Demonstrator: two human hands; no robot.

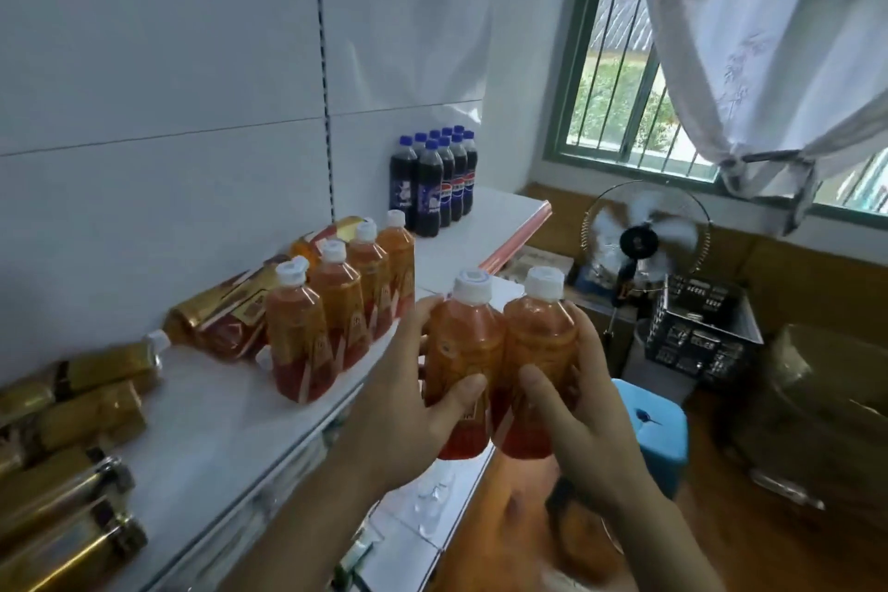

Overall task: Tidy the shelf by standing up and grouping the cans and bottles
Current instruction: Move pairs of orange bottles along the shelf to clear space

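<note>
My left hand point(408, 394) grips an upright orange tea bottle point(461, 341) with a white cap. Beside it, touching, my right hand point(576, 404) grips a second orange bottle point(538, 332). Both are held in the air just off the front edge of the white shelf point(216, 423). Several matching orange bottles point(336, 308) stand in a row on the shelf. Behind that row, more of them lie on their sides point(226, 317). Gold cans point(81, 404) lie tipped over at the left. Dark cola bottles point(437, 178) with blue caps stand grouped at the far right of the shelf.
A lower shelf point(423, 519) shows under my arms. Right of the shelf are a blue stool point(658, 428), a black crate point(701, 327), a standing fan point(644, 236) and a barred window point(624, 77) with a curtain.
</note>
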